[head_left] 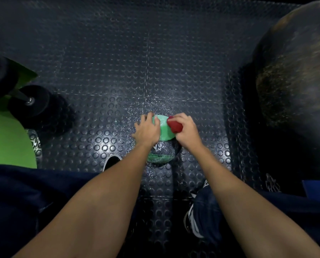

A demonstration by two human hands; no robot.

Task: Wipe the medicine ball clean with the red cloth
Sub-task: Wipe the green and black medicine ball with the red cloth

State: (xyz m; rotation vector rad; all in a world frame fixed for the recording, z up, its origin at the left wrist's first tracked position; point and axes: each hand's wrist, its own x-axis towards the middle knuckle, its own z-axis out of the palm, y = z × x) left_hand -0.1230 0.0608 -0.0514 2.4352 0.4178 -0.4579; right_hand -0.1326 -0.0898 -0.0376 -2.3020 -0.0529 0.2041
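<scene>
A green mat (pixel 5 138) and a black dumbbell (pixel 34 101) are seen at the left on the studded rubber floor (pixel 109 62). In the middle, the medicine ball (pixel 163 131), green and dark grey, is set on the floor between two shoes. It is steadied by the left hand (pixel 148 130), laid on its left side with fingers spread. The red cloth (pixel 174 124) is bunched in the curled right hand (pixel 187 131) and pressed against the ball's upper right. A large dark exercise ball (pixel 296 81) is seen at the right.

studded floor (pixel 103 67), medicine ball (pixel 162 146), dumbbell (pixel 34 103)
</scene>
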